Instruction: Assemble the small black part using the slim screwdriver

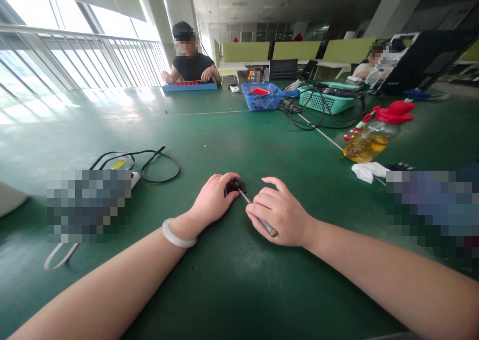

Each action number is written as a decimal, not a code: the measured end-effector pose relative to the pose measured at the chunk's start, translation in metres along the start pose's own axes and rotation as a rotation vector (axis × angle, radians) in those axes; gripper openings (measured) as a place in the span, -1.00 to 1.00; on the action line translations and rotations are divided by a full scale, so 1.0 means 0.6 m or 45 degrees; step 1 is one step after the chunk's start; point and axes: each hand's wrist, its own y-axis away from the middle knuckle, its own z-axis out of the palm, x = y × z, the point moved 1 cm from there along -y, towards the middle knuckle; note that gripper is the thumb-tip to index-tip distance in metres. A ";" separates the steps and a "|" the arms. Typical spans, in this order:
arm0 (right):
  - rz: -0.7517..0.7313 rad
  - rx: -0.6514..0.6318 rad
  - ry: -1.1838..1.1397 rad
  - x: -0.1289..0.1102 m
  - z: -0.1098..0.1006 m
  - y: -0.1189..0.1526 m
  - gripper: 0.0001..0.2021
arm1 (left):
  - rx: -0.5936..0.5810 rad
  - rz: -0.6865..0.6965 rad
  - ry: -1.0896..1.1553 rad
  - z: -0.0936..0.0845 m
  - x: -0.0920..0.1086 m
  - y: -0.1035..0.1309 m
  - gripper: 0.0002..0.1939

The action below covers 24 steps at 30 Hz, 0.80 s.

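Observation:
My left hand (213, 199), with a white band around its wrist, is closed on a small black part (236, 184) on the green table. Fingers and thumb hold the part from its two sides, hiding some of it. In my right hand (282, 214) is a screwdriver (268, 227) with a thin metal shaft and a greyish handle. Its shaft slants up and left, and the tip meets or nearly meets the black part; contact cannot be made out. The right index finger is raised off the tool.
The green table (209, 290) carries a black cable (160, 180) on the left. To the right stand a red-lidded bottle (368, 140) and a white tissue (366, 172). Farther back are a blue basket (262, 100), a green basket (329, 101) and a person (194, 65) with a blue tray (190, 87).

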 end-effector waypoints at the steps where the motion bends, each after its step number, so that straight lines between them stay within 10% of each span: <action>1: -0.001 0.010 -0.001 0.000 0.000 0.000 -0.86 | -0.001 0.001 -0.001 0.000 0.000 0.000 -0.64; 24: 0.089 0.049 -0.055 0.003 -0.002 -0.002 -0.86 | -0.008 0.005 0.015 -0.001 0.001 0.002 -0.69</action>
